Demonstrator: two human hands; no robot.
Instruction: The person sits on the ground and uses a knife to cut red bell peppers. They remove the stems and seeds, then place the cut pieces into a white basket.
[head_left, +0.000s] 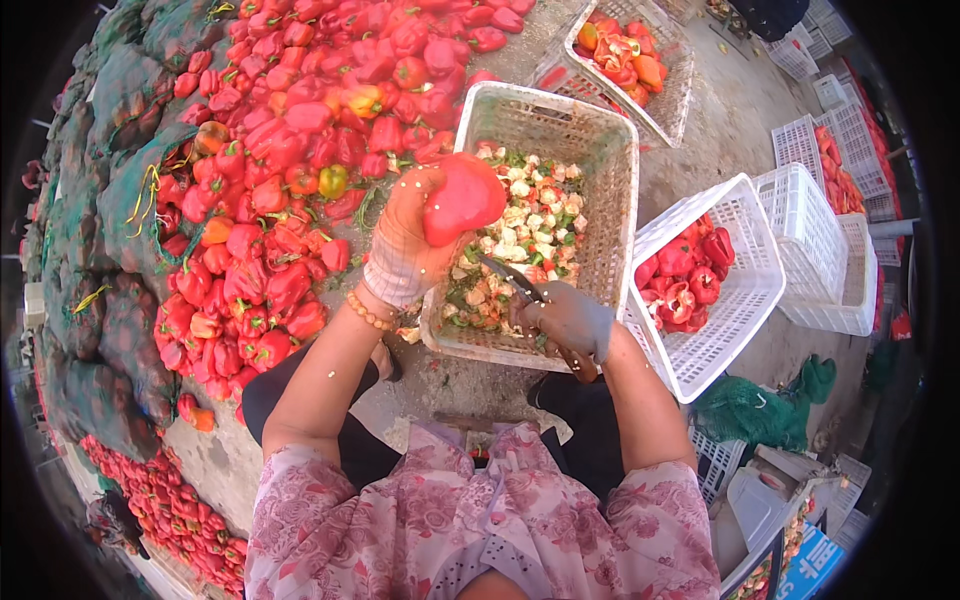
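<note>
My left hand (412, 232), in a stained knit glove, grips a red bell pepper (465, 199) above a plastic crate. In my right hand (566, 319), which wears a grey-coated glove, is a knife (511, 276) with a dark curved blade. The blade points up and left, just below the pepper; whether it touches the pepper I cannot tell. Below both hands stands the dirty white plastic crate (628, 187), holding pale pepper cores, seeds and green stems (517, 232). A large heap of red bell peppers (300, 150) lies on the ground to the left.
A white crate (739, 330) with red peppers tilts at the right, and another crate (675, 112) with peppers stands behind. Stacked white crates (806, 240) are farther right. Green mesh sacks (124, 97) line the left. A green net (757, 409) lies at the lower right.
</note>
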